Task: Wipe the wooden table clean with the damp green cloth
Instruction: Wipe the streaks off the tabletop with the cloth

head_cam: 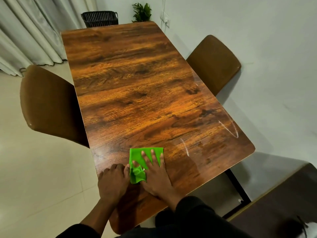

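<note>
— So, what takes up most of the view?
— One long wooden worktop [137,86], bare over most of its surface, with a few pale chalky streaks [230,128] near its right edge and another [185,146] closer to the cloth.
— Any writing or labels?
— None that can be read anywhere.
— What stands around it?
— Two brown padded chairs: one [49,102] tucked at the left side, one [214,64] at the right, against the wall. At the far end there is one dark woven basket [100,18] and one small green plant [142,12], both partly hidden by the worktop's edge. Pale curtains [25,35] hang at the far left. A dark piece of furniture [283,200] cuts into the lower right corner.
— And the cloth?
— One green cloth [145,162], folded, lies flat near the worktop's near end, toward its left edge.
— The hands?
— Two, both in dark sleeves. The right hand [156,176] presses on the cloth with fingers spread wide, gripping nothing. The left hand [113,181] lies palm down on the wood just beside the cloth, fingers loosely curled at the worktop's left edge, thumb touching the cloth's side.
</note>
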